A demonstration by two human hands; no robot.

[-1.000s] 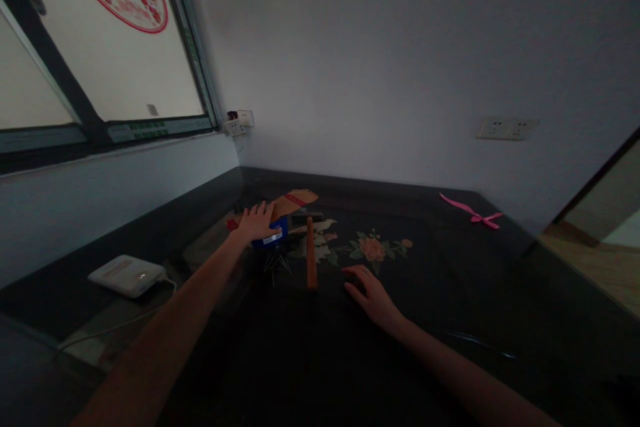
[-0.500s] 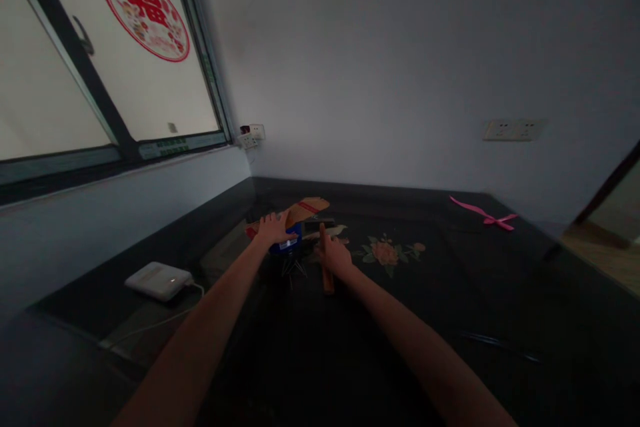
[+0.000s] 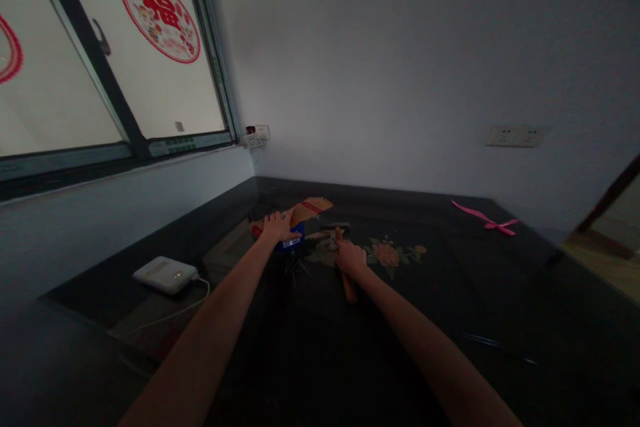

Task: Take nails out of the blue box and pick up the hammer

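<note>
My right hand (image 3: 351, 259) is wrapped around the wooden handle of a hammer (image 3: 349, 288), its dark metal head at the far end, just right of a blue box. My left hand (image 3: 278, 228) grips the blue box (image 3: 291, 245) from above, thumb across its near side and fingers spread over the left part. Torn brown cardboard (image 3: 313, 205) with a red stripe sticks up behind that hand. In front of the box lie several thin, spiky pieces (image 3: 297, 265), too dim to name. What the left palm covers is hidden.
On the dark tabletop (image 3: 450, 280), a white device (image 3: 165, 275) with a cable lies at left. A pink ribbon (image 3: 487, 219) lies at far right. A printed flower (image 3: 386, 253) decorates the table. Wall and window stand behind and left.
The hammer in my right hand has moved right, away from the blue box, and its handle now slants. My left hand stays on the box. The view has shifted slightly left.
</note>
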